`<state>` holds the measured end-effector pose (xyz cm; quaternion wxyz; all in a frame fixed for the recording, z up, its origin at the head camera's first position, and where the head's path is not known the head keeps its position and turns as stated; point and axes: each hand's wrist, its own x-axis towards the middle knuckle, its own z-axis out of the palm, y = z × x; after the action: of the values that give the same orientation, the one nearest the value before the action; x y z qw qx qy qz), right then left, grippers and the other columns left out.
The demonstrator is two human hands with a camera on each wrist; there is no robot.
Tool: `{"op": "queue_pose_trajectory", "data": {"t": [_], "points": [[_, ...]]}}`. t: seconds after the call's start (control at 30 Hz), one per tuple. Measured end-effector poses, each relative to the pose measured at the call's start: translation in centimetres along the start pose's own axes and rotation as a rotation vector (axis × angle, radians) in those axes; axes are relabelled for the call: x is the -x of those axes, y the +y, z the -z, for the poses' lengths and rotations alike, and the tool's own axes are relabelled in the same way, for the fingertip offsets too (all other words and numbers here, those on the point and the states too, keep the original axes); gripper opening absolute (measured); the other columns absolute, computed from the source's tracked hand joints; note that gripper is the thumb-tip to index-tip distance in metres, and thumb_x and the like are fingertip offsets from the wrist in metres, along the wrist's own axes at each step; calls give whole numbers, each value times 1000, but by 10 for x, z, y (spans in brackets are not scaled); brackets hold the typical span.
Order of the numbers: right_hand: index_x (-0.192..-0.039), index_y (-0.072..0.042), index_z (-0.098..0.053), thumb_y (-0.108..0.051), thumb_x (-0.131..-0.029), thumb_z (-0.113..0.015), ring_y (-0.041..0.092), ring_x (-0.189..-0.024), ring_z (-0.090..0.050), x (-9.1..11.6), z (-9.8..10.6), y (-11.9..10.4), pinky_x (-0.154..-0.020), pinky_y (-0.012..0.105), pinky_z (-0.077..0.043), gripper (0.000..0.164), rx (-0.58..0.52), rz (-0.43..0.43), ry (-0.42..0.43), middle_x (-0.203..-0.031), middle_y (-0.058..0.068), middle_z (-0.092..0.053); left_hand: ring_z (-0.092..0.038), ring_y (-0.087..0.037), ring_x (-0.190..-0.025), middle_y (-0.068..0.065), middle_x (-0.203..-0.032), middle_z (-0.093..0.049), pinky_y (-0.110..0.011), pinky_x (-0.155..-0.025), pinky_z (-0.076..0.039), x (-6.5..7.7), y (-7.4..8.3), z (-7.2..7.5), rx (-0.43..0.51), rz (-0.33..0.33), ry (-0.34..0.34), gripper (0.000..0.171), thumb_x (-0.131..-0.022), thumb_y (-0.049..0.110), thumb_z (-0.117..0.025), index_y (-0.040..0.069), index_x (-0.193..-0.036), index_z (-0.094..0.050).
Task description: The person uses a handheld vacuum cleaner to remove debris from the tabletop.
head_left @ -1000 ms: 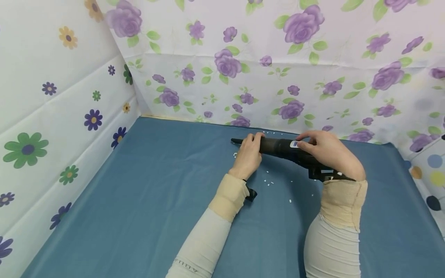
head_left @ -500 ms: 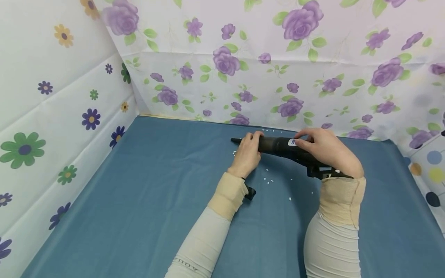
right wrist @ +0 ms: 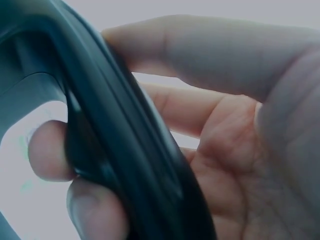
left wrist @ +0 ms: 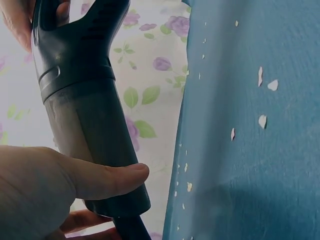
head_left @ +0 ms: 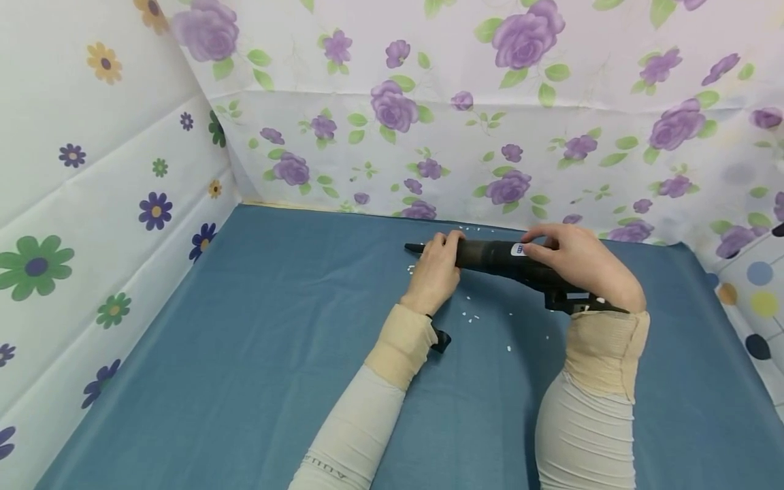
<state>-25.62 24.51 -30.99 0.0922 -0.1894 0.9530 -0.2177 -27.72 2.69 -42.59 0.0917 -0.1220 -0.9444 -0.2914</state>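
A black handheld vacuum cleaner (head_left: 490, 255) is held level near the back of the blue-covered table, its narrow nozzle (head_left: 414, 248) pointing left. My left hand (head_left: 433, 272) grips its front end, just behind the nozzle. In the left wrist view the thumb lies across the smoky, see-through dust cup (left wrist: 92, 127), with other fingers beneath. My right hand (head_left: 582, 262) holds the rear handle (right wrist: 117, 125); in the right wrist view two fingertips come through the handle's loop and the thumb rests along its back. Small white scraps (head_left: 470, 318) lie scattered on the cloth below.
The blue cloth (head_left: 245, 354) covers the table. A wall sheet with purple roses (head_left: 392, 105) rises right behind the vacuum, and a flowered sheet (head_left: 92, 224) stands along the left. More white scraps (left wrist: 262, 121) dot the cloth up to its back edge.
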Motion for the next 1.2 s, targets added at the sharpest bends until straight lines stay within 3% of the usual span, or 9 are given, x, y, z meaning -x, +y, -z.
{"op": "queue_pose_trajectory", "data": {"t": [0.5,1.2], "points": [[-120,-10,-65,-37,-98,-55,26,-74,-58,8,5,15,-63,41,-46,36,-8,-14,54,-92,14,-66,-57,-24,-105,-10,-116,-57,-41,-87,-52,7,14,-6,-107,-61,75,59,-81,12,-77,16,-132,-49],[-116,-9,-67,-37,-97,-56,24,-69,-56,10,7,21,-57,37,-43,36,-1,5,62,-88,12,-67,-59,-26,-94,-12,-110,-59,-40,-80,-53,15,26,-4,-157,-78,80,54,-78,9,-77,10,-126,-51]]}}
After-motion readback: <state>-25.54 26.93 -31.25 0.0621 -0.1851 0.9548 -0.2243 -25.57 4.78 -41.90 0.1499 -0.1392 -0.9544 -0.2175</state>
